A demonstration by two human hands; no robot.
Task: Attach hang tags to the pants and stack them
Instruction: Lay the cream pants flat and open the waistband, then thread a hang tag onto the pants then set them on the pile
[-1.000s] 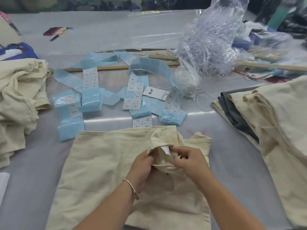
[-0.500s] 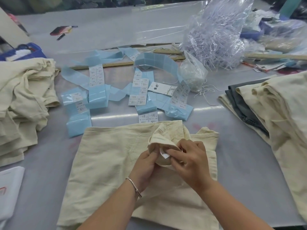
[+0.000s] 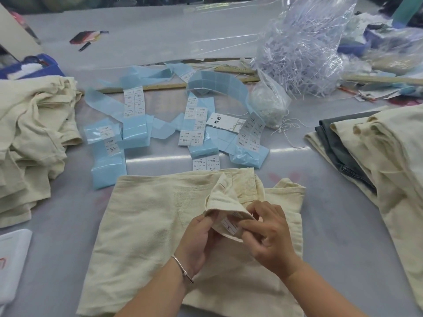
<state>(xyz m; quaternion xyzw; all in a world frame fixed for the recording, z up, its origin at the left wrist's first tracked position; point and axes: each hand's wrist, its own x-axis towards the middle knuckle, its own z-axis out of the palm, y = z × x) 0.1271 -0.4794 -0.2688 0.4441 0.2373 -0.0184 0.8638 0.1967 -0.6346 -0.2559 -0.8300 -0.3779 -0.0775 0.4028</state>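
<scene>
The pants (image 3: 160, 225) lie flat on the near middle of the worktop (image 3: 332, 225), with the waistband (image 3: 226, 202) turned back and lifted. The left hand (image 3: 199, 239) pinches the folded edge from below, and the right hand (image 3: 270, 234) pinches the small sewn label (image 3: 230, 226) inside it with thumb and fingertips; both grips are closed on cloth, neither spread.

The likely trouble, as I judge it, is the waistband slipping out of the left hand's light pinch, which would drop the fold and hide the label again. A tag fixed through the wrong layer could also catch two layers together. The hang tag (image 3: 220, 121) and the loose strings (image 3: 288, 129) lie well apart, far across the sheets of blue stickers (image 3: 135, 131), so a reach could disturb them.

The worktop is smooth, grey and glossy. A pile of cream pants (image 3: 29, 138) sits left, another pile (image 3: 377, 161) right, and a clear bag of plastic strips (image 3: 304, 49) stands far right.
</scene>
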